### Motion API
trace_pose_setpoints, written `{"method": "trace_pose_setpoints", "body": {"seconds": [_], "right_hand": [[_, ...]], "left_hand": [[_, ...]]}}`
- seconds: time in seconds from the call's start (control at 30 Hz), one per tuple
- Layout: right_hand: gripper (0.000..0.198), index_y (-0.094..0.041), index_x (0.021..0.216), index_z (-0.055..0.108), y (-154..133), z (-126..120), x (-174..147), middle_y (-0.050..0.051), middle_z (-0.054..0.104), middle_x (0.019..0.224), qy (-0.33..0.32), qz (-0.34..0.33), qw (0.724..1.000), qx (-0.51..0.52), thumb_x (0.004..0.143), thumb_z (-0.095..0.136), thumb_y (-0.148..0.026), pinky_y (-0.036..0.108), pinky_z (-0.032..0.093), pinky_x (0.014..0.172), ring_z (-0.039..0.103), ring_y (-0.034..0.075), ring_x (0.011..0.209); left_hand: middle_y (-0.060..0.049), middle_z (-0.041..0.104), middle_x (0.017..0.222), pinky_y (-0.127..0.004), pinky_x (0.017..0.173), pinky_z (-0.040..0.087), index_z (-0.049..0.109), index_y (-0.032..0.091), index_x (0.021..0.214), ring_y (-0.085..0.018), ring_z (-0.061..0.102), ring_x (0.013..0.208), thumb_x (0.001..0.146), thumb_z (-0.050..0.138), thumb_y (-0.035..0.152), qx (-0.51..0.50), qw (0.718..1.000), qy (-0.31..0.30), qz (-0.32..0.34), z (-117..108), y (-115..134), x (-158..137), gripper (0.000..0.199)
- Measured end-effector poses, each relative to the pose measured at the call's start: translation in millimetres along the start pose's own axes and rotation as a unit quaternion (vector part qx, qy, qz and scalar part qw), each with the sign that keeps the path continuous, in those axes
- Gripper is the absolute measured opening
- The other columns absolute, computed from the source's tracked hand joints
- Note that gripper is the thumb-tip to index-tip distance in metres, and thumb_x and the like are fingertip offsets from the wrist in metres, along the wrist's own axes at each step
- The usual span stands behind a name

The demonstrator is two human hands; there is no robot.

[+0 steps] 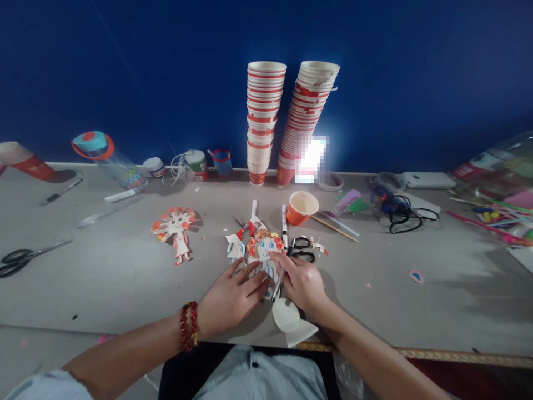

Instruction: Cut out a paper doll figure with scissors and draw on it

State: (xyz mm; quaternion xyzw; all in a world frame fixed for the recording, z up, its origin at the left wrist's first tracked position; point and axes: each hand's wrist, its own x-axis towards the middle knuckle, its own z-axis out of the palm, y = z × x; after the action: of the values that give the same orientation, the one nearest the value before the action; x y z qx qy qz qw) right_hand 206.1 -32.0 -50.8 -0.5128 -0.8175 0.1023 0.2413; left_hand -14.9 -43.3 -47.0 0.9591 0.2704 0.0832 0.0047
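Observation:
A paper doll with blue-drawn eyes and red-and-yellow curled paper hair lies in front of me. Over its lower part rests my left hand, fingers spread and pressing it on the table. My right hand is closed on a slim pen, its index fingertip touching the doll beside its drawn mouth. Black-handled scissors lie just beyond that hand, their blades partly hidden. Below it are a round white paper disc and a white scrap. Another paper doll, with a fringed red-and-white head, lies to the left.
Two tall stacks of paper cups stand against the blue wall. A single orange cup, a capped marker and a wooden stick lie nearby. Farther left are a water bottle and more scissors; a black cable is at right.

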Motion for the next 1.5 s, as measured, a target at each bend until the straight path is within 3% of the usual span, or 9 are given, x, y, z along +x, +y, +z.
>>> {"method": "trace_pose_setpoints", "body": {"seconds": [0.33,0.7,0.87,1.07,1.27,1.5], "right_hand": [[0.038,-0.020,0.120,0.063,3.2,4.3,0.3,0.010,0.075,0.093,-0.036,0.009,0.999,-0.015,0.088,0.045,-0.010,0.029,0.051,0.071,0.070,0.024,0.084],[0.042,-0.024,0.123,0.064,-1.9,-0.4,3.7,0.006,0.076,0.086,-0.044,0.023,0.997,-0.057,0.085,0.051,-0.010,0.023,0.046,0.063,0.069,0.019,0.075],[0.042,-0.024,0.124,0.063,-1.0,0.1,3.0,0.006,0.075,0.086,-0.054,0.018,0.997,-0.054,0.087,0.049,-0.011,0.024,0.046,0.063,0.069,0.020,0.076],[0.040,-0.023,0.122,0.064,-0.5,0.3,2.4,0.006,0.076,0.091,-0.060,0.021,0.997,-0.051,0.087,0.049,-0.011,0.024,0.048,0.066,0.070,0.021,0.080],[0.037,-0.027,0.119,0.063,5.1,2.7,1.8,0.003,0.074,0.110,-0.055,0.017,0.998,-0.015,0.088,0.049,-0.012,0.026,0.051,0.074,0.071,0.020,0.088],[0.035,-0.025,0.118,0.064,4.4,2.4,2.1,0.002,0.071,0.118,-0.061,0.001,0.998,-0.009,0.089,0.050,-0.013,0.028,0.052,0.078,0.070,0.021,0.094]], "left_hand": [[-0.008,0.054,0.138,-0.053,0.113,0.025,0.049,0.019,0.133,-0.029,0.038,0.135,0.097,0.045,0.032,-0.011,1.000,-0.011,-0.009,-2.1,1.3,-0.3,0.039],[-0.006,0.053,0.138,-0.051,0.113,0.021,0.049,0.019,0.133,-0.028,0.036,0.135,0.096,0.048,0.035,-0.009,1.000,-0.003,-0.017,-2.1,2.9,0.0,0.040],[-0.008,0.055,0.135,-0.042,0.105,0.032,0.052,0.015,0.129,-0.025,0.048,0.120,0.095,0.048,0.037,0.009,1.000,-0.004,-0.024,-5.8,9.1,2.8,0.041],[-0.008,0.061,0.126,-0.042,0.104,0.033,0.056,0.015,0.122,-0.021,0.053,0.105,0.095,0.048,0.022,0.012,1.000,0.003,-0.006,-11.7,5.1,6.2,0.029],[-0.007,0.060,0.127,-0.044,0.107,0.029,0.057,0.016,0.120,-0.022,0.052,0.110,0.095,0.048,0.022,-0.011,0.999,0.042,-0.005,-7.1,1.5,2.4,0.027],[-0.007,0.060,0.127,-0.043,0.107,0.032,0.056,0.016,0.121,-0.022,0.051,0.111,0.093,0.052,0.023,-0.024,0.999,0.039,-0.009,-8.0,1.8,3.5,0.029]]}}
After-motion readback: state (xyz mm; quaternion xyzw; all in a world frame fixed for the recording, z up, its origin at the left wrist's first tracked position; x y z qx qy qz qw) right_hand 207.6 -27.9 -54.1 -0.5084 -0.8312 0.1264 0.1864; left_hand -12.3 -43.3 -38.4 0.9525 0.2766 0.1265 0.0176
